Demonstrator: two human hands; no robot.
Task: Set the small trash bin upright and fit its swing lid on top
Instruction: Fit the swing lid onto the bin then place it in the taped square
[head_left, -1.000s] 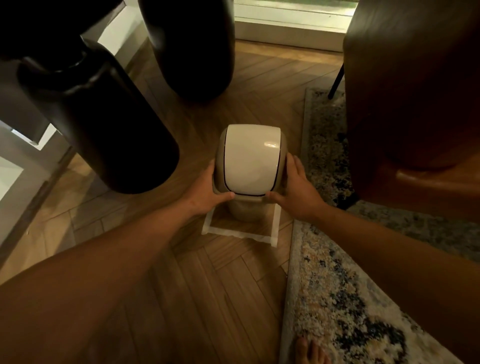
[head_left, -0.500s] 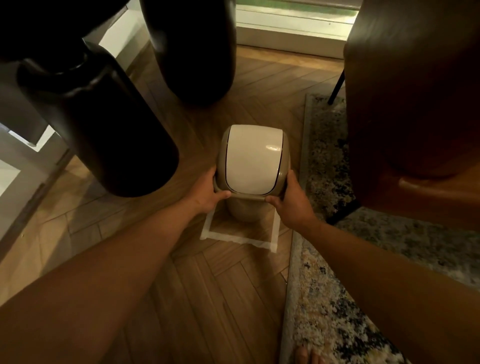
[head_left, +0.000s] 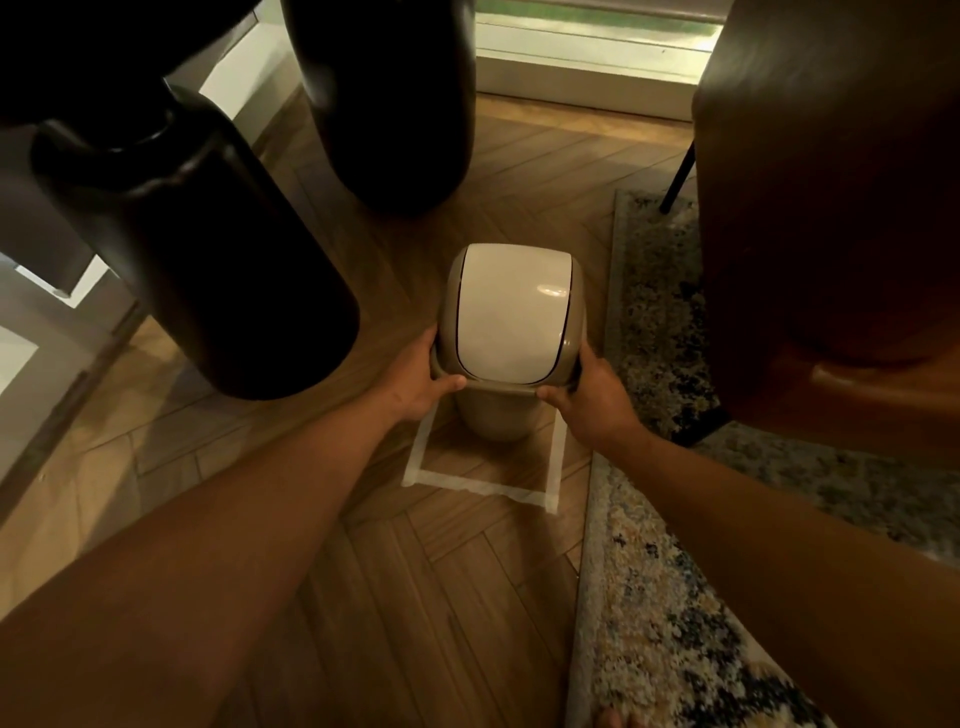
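The small beige trash bin (head_left: 496, 415) stands upright on the wooden floor inside a square of white tape (head_left: 483, 486). Its swing lid (head_left: 511, 312), a beige frame with a white flap, sits on top of the bin. My left hand (head_left: 423, 384) grips the lid's left rim with the thumb on the front edge. On the right rim, my right hand (head_left: 587, 395) holds the lid the same way. The bin's base is partly hidden under the lid.
Two large dark rounded objects (head_left: 208, 249) (head_left: 389, 104) stand to the left and behind the bin. A brown chair (head_left: 831, 208) rises at the right over a patterned rug (head_left: 665, 597). A window sill (head_left: 587, 67) runs along the back.
Both hands have slid from the lid's sides toward its near lower rim. The lid sits slightly lower on the bin.
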